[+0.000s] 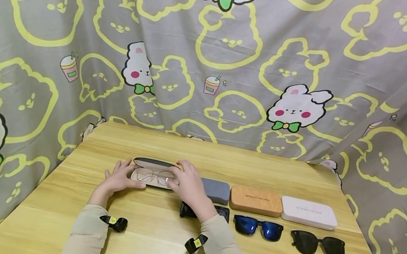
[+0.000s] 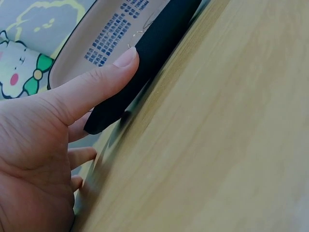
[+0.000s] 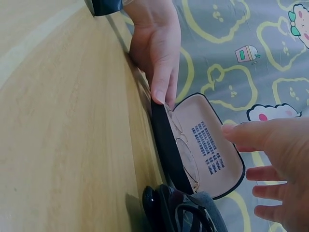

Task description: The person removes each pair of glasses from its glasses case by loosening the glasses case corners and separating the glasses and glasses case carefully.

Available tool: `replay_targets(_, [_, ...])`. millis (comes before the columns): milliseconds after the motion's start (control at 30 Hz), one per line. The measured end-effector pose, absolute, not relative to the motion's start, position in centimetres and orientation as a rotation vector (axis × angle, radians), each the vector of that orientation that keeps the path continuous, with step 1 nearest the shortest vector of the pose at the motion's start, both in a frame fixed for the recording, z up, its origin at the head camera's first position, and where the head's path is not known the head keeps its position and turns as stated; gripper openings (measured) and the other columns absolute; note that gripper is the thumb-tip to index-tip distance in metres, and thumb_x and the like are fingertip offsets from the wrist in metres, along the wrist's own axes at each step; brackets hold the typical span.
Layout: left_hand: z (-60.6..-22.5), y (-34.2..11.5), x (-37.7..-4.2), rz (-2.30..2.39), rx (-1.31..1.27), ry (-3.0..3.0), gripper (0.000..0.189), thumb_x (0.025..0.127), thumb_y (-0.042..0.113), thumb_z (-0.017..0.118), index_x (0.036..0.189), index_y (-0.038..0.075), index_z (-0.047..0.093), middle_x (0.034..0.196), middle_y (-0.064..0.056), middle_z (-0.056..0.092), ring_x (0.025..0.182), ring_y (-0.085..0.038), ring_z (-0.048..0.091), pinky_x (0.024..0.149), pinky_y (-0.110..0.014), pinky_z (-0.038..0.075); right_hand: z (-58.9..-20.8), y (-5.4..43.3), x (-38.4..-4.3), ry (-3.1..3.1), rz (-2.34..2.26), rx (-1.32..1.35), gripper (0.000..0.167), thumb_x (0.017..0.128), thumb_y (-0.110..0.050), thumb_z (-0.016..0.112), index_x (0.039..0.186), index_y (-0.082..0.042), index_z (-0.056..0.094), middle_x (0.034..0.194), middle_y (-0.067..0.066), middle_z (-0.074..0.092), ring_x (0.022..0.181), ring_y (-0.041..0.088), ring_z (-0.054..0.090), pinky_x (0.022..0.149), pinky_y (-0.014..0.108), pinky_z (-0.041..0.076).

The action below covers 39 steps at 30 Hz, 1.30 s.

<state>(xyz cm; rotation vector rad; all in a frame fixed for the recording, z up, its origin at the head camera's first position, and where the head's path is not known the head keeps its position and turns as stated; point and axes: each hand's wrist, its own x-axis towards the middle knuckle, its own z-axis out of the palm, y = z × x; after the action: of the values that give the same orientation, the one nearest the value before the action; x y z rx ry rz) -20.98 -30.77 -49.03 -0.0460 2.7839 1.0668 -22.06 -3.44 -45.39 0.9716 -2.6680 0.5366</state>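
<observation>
An eyeglass case (image 1: 151,184), dark outside and pale inside, lies with its lid (image 3: 205,140) raised. Wire-rimmed clear eyeglasses (image 3: 185,140) rest in its base, and the lid's lining bears blue print. My left hand (image 1: 119,179) grips the left end of the case, with the thumb (image 2: 126,57) over the front rim. At the right end is my right hand (image 1: 190,186); in the right wrist view its thumb overlaps the lid's edge, and the other fingers are spread past it.
Right of the case stand a grey-blue case (image 1: 215,191), an orange-brown case (image 1: 256,201) and a white case (image 1: 309,213). In front lie black glasses (image 1: 223,212), partly behind my right arm, blue-lensed sunglasses (image 1: 257,227) and dark sunglasses (image 1: 318,245). A patterned curtain (image 1: 226,78) surrounds the table (image 1: 147,241).
</observation>
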Motion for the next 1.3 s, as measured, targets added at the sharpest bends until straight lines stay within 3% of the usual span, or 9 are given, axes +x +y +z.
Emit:
replay_targets(633, [-49.2, -30.7, -21.1, 1.053, -0.031, 2.804, 0.1, 0.069, 0.051, 0.083, 0.146, 0.004, 0.04, 0.163, -0.023, 0.004, 0.146, -0.051, -0.014, 0.101, -0.078, -0.021, -46.6, -5.5, -22.1, -2.896, 0.392, 0.721, 0.048, 0.085, -0.047, 0.072, 0.123, -0.018, 0.067, 0.14, 0.013, 0.051, 0.14, 0.036, 0.038, 0.115, 0.049, 0.036])
replay_targets(1300, [-49.1, -30.8, -20.9, 1.07, -0.042, 2.796, 0.1, 0.07, 0.05, 0.083, 0.147, 0.003, 0.039, 0.163, -0.023, 0.004, 0.146, -0.051, -0.014, 0.102, -0.077, -0.021, -46.8, -6.8, -22.3, -2.999, 0.415, 0.616, 0.049, 0.086, -0.049, 0.069, 0.122, -0.016, 0.067, 0.146, 0.015, 0.047, 0.145, 0.035, 0.031, 0.116, 0.05, 0.033])
